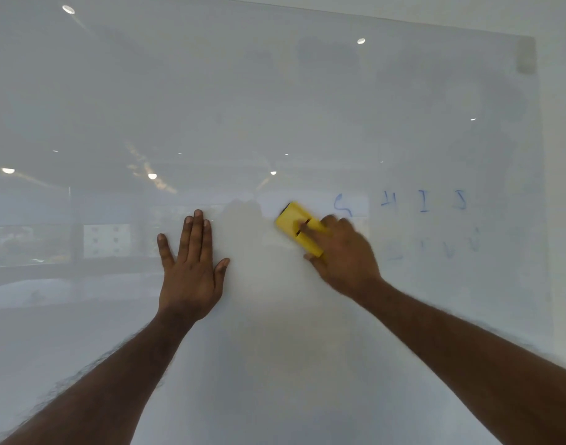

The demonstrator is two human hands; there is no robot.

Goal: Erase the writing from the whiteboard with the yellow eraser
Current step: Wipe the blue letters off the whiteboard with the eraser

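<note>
1. The right hand (342, 248) grips the yellow eraser (299, 228), fingers closed over its back, pressing it against the whiteboard (275, 91).
2. The left hand (191, 268) lies flat on the board with fingers spread, apparently bracing.
3. Wiping looks under way: blue writing (423, 200) remains just to the right of the eraser, with fainter marks below it.
4. The next stroke probably needs to sweep rightward over those letters, then lower.
</note>
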